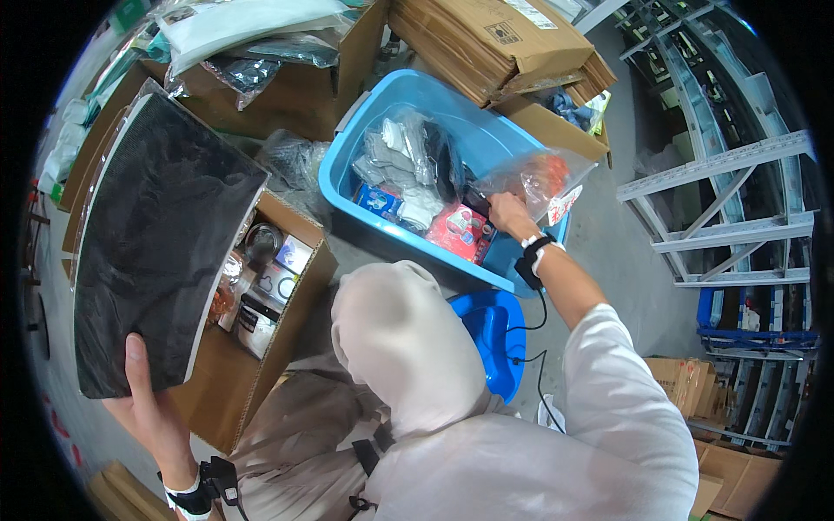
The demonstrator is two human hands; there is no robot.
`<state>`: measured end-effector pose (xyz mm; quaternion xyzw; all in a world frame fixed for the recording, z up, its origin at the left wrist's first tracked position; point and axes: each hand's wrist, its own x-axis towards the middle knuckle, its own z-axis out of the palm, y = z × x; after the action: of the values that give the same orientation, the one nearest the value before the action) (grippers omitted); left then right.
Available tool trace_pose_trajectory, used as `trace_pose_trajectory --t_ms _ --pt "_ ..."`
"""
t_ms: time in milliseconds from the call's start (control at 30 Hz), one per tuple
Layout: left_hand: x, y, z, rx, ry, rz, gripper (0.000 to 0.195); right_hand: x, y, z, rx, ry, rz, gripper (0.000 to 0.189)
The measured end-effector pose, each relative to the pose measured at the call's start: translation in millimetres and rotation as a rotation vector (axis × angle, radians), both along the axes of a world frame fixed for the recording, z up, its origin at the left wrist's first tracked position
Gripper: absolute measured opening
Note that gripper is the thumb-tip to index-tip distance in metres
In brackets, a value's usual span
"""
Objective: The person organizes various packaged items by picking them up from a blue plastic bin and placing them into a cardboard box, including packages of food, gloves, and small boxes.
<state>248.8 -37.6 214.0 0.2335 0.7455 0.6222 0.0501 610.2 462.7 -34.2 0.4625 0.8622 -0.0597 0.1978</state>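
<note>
My left hand (146,407) grips the lower edge of a large black flat sheet (163,247) with pale side borders, its thumb on the front face. The sheet stands raised over an open cardboard box (221,384) holding several packaged goods. My right hand (511,215) reaches into a light blue plastic tub (404,225), its fingers curled around a dark package (477,197) that is mostly hidden. Beside this hand lies a clear plastic bag (547,176) with an orange item inside. Grey-and-white bagged textiles (397,163) and a pink package (459,231) rest in the tub.
A small blue plastic container (495,338) stands on the floor near my knee, with a black cable (544,371) beside it. Stacked flattened cartons (482,45) lie behind the tub. A box of bagged goods (260,84) sits far left; metal racking (717,169) stands right.
</note>
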Motion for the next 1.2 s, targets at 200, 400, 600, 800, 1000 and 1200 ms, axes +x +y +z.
trace_pose_trajectory --t_ms 200,400,600,800,1000,1200 --pt "12.1 23.2 19.7 0.15 -0.332 0.093 0.042 -17.5 -51.8 100.4 0.152 0.35 -0.032 0.025" --pt "14.2 50.1 19.6 0.287 -0.779 -0.073 0.026 -26.1 -93.8 184.7 0.085 0.973 -0.035 0.018" --pt "13.0 36.9 21.9 0.355 -1.002 -0.19 0.042 -142.4 -182.6 310.5 0.314 1.211 0.654 0.03" --pt "30.6 52.7 43.6 0.613 -1.02 -0.493 0.051 -217.6 -244.7 318.5 0.21 0.905 1.382 0.052" --pt "23.3 25.2 31.9 0.514 -1.073 -0.209 0.028 -234.8 -272.6 338.5 -0.001 0.775 1.414 0.057" --pt "14.0 17.5 35.8 0.475 -0.979 -0.283 0.056 -250.3 -261.3 341.2 -0.078 0.844 1.256 0.038"
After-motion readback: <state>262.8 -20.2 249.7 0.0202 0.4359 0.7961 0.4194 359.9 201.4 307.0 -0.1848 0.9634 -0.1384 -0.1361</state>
